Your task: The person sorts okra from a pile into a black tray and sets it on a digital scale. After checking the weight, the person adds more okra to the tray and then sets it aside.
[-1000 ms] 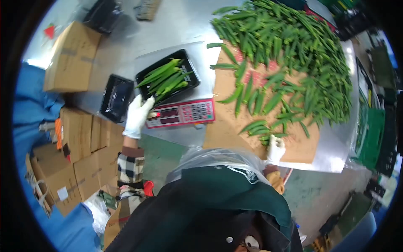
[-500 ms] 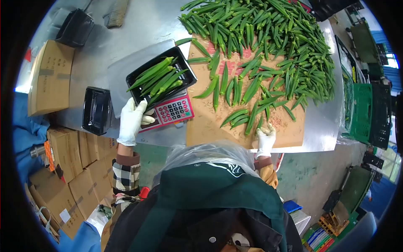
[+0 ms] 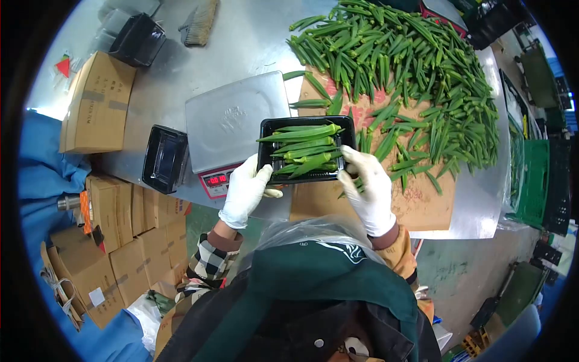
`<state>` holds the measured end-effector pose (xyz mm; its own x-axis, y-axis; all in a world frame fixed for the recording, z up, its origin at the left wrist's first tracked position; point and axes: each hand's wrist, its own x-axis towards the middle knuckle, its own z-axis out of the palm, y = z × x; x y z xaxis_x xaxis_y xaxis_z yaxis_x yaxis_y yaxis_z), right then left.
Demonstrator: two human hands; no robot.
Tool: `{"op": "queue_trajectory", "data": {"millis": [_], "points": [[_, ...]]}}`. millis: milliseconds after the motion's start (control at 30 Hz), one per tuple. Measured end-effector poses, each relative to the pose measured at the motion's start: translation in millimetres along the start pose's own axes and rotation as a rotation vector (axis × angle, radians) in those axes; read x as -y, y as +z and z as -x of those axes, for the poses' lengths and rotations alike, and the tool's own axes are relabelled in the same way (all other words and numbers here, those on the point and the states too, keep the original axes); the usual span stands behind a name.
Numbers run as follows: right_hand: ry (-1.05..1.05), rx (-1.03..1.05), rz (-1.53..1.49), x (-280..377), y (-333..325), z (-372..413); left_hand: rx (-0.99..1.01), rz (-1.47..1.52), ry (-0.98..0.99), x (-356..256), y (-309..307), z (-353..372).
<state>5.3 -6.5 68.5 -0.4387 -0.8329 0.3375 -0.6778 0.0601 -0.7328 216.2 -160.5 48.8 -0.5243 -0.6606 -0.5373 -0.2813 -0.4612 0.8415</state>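
Observation:
Several okra pods lie side by side in a black plastic tray, held just in front of the scale. My left hand, in a white glove, grips the tray's left end, thumb over the rim. At the opposite end is my gloved right hand, its thumb and fingertips on the rim close to the pod tips. The scale's bare metal plate shows behind the tray, with lit red digits on its display. The tray hides much of the scale's keypad.
A large okra pile spreads over a cardboard sheet to the right. Another black tray stands left of the scale. Farther back are a brush, a carton and stacked black trays. A green crate stands far right.
The tray of okra has come off the scale plate, moving right and toward me, and is now level. My right hand has left the loose okra on the cardboard and reached the tray's right end.

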Motion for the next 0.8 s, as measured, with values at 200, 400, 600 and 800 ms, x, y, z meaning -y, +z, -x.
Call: {"op": "queue_trajectory", "data": {"millis": [200,400,600,800], "points": [[0.489,-0.145,-0.073,-47,-32,58,-0.052,0.008,-0.009,-34,-37,-23],[0.635,-0.208,-0.106,-82,-31,119,-0.215,0.002,0.24,-65,-106,-140],[0.602,-0.183,-0.037,-80,-21,121,-0.345,-0.052,0.127,-86,-148,-281],[0.659,-0.204,-0.023,-80,-22,126,-0.293,0.023,0.097,-80,-148,-304]]}}
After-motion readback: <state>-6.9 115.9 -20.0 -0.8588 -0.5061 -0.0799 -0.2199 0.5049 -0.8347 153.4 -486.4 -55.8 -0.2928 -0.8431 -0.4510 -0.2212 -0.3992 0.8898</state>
